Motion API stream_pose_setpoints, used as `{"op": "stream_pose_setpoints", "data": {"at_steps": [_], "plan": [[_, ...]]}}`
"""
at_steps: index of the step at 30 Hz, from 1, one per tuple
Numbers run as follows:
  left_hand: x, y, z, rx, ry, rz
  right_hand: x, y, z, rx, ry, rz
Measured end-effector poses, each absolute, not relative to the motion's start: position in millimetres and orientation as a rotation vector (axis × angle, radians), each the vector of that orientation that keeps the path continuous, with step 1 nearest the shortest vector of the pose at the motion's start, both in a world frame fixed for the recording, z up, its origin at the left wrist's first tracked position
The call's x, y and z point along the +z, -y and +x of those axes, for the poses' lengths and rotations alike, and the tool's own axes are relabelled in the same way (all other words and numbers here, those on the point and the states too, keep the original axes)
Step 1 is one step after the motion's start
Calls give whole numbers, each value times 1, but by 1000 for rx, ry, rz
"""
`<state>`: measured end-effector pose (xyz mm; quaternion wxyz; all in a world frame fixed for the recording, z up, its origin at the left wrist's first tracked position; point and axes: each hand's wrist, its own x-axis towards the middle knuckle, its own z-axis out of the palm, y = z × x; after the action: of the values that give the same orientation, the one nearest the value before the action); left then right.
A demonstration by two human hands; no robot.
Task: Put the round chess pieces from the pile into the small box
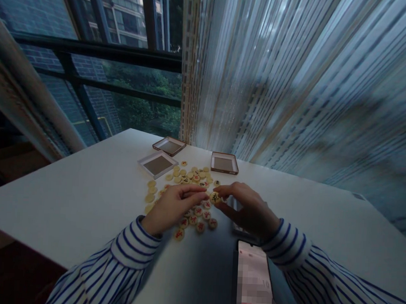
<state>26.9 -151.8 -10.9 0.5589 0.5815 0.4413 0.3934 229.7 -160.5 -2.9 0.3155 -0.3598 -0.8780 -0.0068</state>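
Observation:
A round Chinese chess piece (215,197) with a dark character on its face is pinched between the thumb and fingers of my right hand (249,210). My left hand (175,203) reaches in from the other side with fingers stretched out, their tips close to that piece; whether they touch it I cannot tell. Beneath and around both hands lie loose cream-coloured pieces, some blank side up. Several red-character pieces (193,219) sit just below my hands, and a heap of pieces (196,176) lies beyond them. My left hand covers part of the spread.
At the back stand a clear tray (144,162), a brown-rimmed box part (154,146) and another shallow box (236,169). A phone (255,271) lies in front of my right wrist, near a dark-edged object (244,233) partly hidden by my hand. The white table (87,183) meets a curtain and window.

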Motion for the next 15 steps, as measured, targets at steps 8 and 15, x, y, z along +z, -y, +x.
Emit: {"op": "stream_pose_setpoints", "data": {"at_steps": [8, 15], "plan": [[-11, 150, 63, 956, -934, 1330, 3, 172, 246, -9, 2221, -981], [-28, 147, 77, 950, -907, 1274, -9, 177, 253, -43, 2154, -1049]]}}
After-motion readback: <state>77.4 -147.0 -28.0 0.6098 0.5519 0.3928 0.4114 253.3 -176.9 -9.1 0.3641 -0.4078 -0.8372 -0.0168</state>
